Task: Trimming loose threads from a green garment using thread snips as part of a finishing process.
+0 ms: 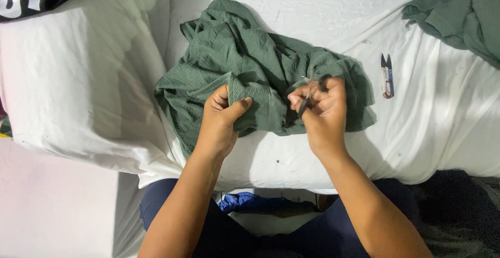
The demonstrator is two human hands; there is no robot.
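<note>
A crumpled green garment [250,60] lies on a white sheet [323,8] in front of me. My left hand [221,117] pinches a fold of its near edge between thumb and fingers. My right hand [322,109] is closed around a small dark pair of scissors [307,99], its tip against the green cloth just right of my left hand. Most of the tool is hidden in my fingers.
A small thread snipper [386,75] lies on the sheet to the right. More green cloth [463,13] is piled at the top right corner. A white bundle [73,81] bulges at the left. Blue fabric [245,201] shows between my knees.
</note>
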